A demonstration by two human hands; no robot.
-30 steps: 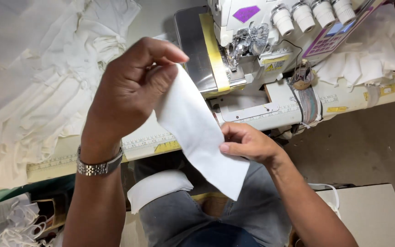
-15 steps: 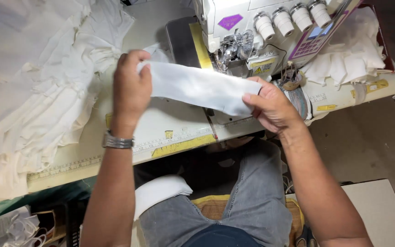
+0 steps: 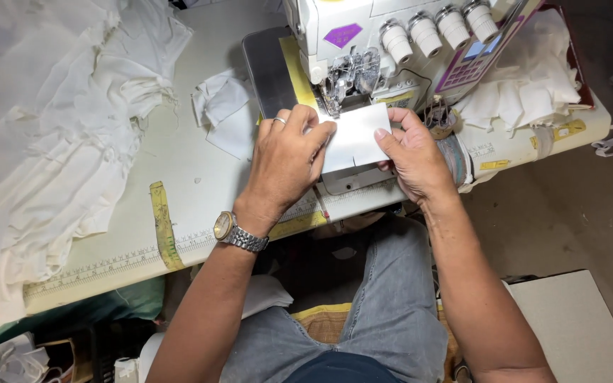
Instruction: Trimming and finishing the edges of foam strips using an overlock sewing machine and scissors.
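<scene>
- The white fabric piece (image 3: 355,136), which half a second earlier had been stretched in the air between both hands, now lay flat on the bed of the sewing machine (image 3: 363,42), its far edge right at the presser foot (image 3: 352,78).
- The left hand (image 3: 289,159) had come down palm-first; its grip was not a pinch any more but spread fingers pressing the cloth's left part onto the machine bed.
- The right hand (image 3: 413,152) held the cloth's right edge, thumb on top and fingers curled beneath or beside it; how firmly it gripped could not be told.
- Judged from this, the handling in the air was over and the piece sat placed for stitching, just ahead of both grips.
- Left of the left grip lay a small crumpled white scrap (image 3: 223,106), and further left a large heap of white garments (image 3: 58,142) on the surface (image 3: 179,177).
- Beyond the right grip stood thread cones (image 3: 438,28), and to its right a stack of white cut pieces (image 3: 526,92).
- A wristwatch (image 3: 239,232) sat on the left wrist.
</scene>
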